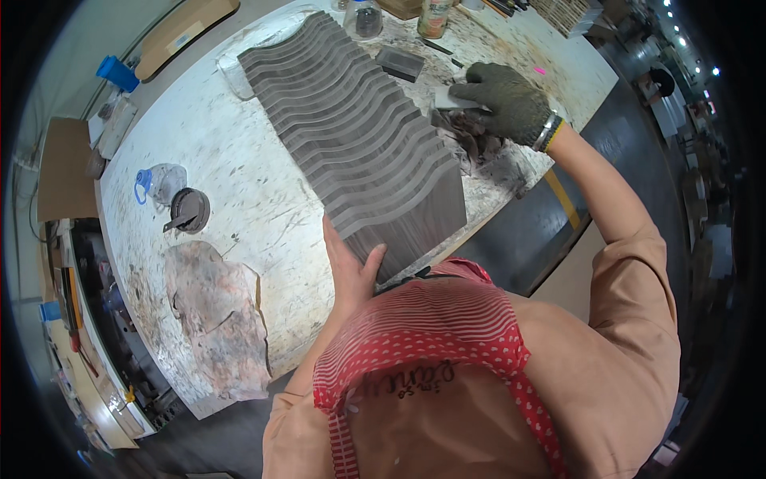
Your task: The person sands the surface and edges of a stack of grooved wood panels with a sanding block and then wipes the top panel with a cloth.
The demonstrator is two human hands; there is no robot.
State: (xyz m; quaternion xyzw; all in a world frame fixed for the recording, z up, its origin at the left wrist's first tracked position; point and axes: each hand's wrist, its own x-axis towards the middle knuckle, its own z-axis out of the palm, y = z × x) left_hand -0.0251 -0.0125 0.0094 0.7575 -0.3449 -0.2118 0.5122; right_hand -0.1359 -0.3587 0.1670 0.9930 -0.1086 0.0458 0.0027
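Observation:
A grey wood-grained panel [359, 120] with a row of wavy ridges lies slanted across the white worktable. My bare left hand [351, 267] grips its near left corner, with the thumb on the face and the fingers along the side edge. To the right of the panel is my right hand [507, 104], in a dark, stained work glove. Its fingers close on a pale flat piece [451, 99], partly covered by the glove, so its kind does not show. Just below that hand lies a crumpled dark rag [476, 142] beside the panel's edge.
A round tub of dark paste [191, 211] with a spreader stands left, beside a clear blue-handled bottle [167, 183]. A stained cloth [219, 319] lies nearer. Beyond the panel are a grey rectangular block [400, 64], a jar [365, 20] and a can [433, 19].

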